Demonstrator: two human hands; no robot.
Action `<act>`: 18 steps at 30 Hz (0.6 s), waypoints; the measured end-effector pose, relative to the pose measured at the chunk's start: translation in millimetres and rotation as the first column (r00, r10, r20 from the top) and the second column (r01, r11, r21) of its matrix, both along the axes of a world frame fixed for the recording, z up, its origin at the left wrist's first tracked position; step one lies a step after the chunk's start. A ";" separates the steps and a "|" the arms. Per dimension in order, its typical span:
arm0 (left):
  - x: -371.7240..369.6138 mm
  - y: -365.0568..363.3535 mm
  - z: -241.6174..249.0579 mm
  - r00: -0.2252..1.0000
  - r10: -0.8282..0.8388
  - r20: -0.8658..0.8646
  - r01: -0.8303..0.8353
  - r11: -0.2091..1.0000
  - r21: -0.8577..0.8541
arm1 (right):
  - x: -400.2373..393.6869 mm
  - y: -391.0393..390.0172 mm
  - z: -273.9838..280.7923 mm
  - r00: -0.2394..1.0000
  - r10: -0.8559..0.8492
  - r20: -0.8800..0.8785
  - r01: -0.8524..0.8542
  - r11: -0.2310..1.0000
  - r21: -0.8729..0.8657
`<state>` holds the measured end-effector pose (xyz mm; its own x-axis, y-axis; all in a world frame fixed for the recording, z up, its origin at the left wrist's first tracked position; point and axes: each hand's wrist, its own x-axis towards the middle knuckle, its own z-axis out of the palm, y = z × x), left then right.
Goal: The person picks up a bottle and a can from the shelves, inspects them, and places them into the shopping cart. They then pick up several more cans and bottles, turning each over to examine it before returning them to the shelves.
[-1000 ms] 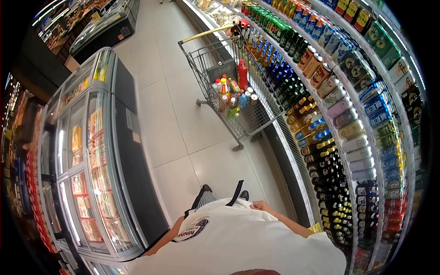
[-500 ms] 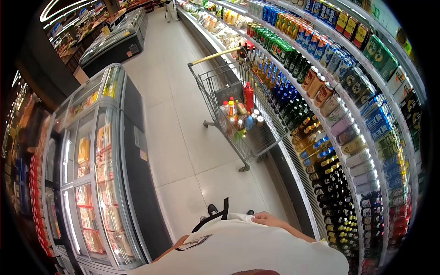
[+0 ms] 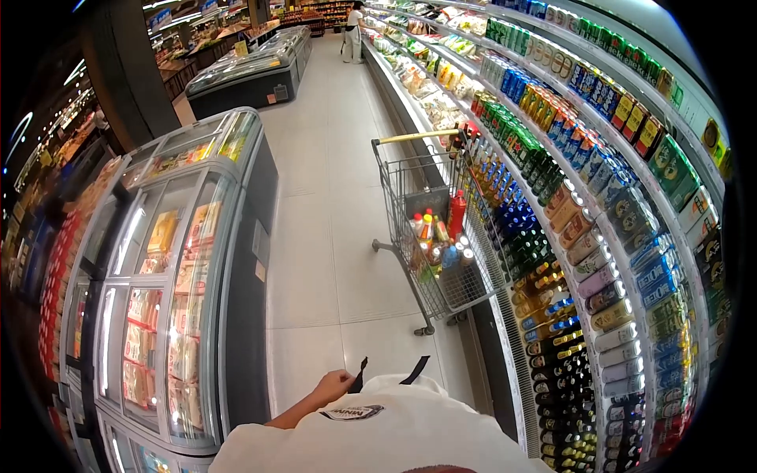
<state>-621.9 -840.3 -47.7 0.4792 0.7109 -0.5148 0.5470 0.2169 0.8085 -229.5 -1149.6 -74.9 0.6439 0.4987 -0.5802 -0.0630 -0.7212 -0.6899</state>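
My left hand is in front of my white shirt, its fingers curled closed at a black strap. The strap's end sticks up past the fingertips. A second black strap rises from the shirt's front a little to the right, with no hand visible on it. My right hand is out of sight. Ahead stands a metal shopping cart with a yellow handle. Inside it are a red bottle, several other bottles and some cans.
Glass-topped freezers with packaged food line the left side. Shelves of cans and bottles run along the right, close beside the cart. Down the tiled aisle, a person in light clothing stands by the chilled shelves.
My right hand, earlier holding the shirt's hem, has left the view. My left hand has come into view at the strap. The view has tilted up, and the cart appears further right and lower.
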 end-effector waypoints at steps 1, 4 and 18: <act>-7.2 2.2 1.3 1.000 0.026 -0.018 -0.025 1.000 0.009 | -1.8 -3.9 -10.1 0.996 0.031 0.080 -0.023 0.994 -0.107; -21.4 5.2 4.9 0.990 0.139 -0.039 -0.140 0.990 -0.012 | 1.4 -1.2 -33.9 0.996 0.081 0.024 -0.073 0.965 -0.252; -38.5 20.4 -10.3 0.941 0.338 -0.011 -0.325 0.894 -0.309 | -12.7 67.3 17.1 0.993 0.113 -0.023 -0.114 0.992 -0.058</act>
